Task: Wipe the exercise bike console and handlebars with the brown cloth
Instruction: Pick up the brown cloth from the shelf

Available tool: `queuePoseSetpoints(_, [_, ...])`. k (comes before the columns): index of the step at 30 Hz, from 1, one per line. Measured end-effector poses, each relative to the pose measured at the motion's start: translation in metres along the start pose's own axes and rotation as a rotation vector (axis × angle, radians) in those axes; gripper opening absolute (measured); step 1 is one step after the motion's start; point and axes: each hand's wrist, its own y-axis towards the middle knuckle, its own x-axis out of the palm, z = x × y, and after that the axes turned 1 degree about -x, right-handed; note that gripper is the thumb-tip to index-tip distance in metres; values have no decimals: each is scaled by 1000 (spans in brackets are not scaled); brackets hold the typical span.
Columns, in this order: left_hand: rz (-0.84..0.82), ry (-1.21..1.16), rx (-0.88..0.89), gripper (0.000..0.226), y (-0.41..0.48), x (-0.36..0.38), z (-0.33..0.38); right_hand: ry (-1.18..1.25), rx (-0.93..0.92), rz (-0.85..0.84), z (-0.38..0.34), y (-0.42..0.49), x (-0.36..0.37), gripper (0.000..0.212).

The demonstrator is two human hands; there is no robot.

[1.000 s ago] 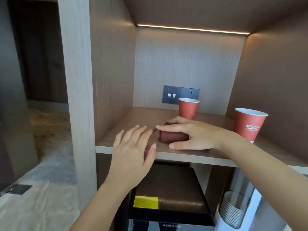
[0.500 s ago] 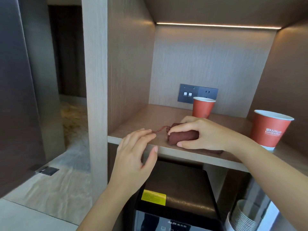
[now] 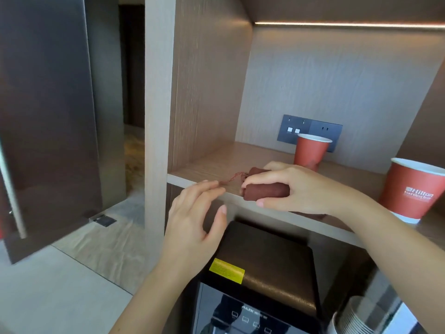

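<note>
Brown cloth [image 3: 265,190], rolled into a soft, stubby cylinder with a thin frayed thread trailing off its end, sits at the front edge of the pale wood-grain shelf [image 3: 204,168]. Her right hand [image 3: 296,189] wraps it, fingers curled around. The left hand [image 3: 192,227] hovers just beside, fingers loosely spread. Two smooth red paper cups [image 3: 310,151] stand behind.

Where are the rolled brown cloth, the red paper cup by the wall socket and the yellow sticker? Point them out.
rolled brown cloth [image 3: 266,192]: head view, on its front side between thumb and fingers.
red paper cup by the wall socket [image 3: 310,150]: head view, on its side wall.
yellow sticker [image 3: 226,270]: head view, on its centre.
</note>
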Motion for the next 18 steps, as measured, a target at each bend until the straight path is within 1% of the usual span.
queuePoseSetpoints(3, [4, 14, -38, 42, -8, -4, 2, -18, -31, 70, -6, -1, 3, 30])
queuePoseSetpoints(8, [53, 70, -32, 39, -22, -19, 0, -30, -141, 182, -34, -1, 12, 33])
queuePoseSetpoints(13, [98, 185, -48, 37, -44, -58, -5, -283, -302, 299, -69, 16, 44, 38])
queuePoseSetpoints(15, [121, 240, -88, 38, -55, -80, -9, -228, -333, 366, -81, 24, 57, 39])
queuePoseSetpoints(18, [167, 330, -118, 37, -73, -116, -19, 47, -364, 433, -108, 42, 85, 41])
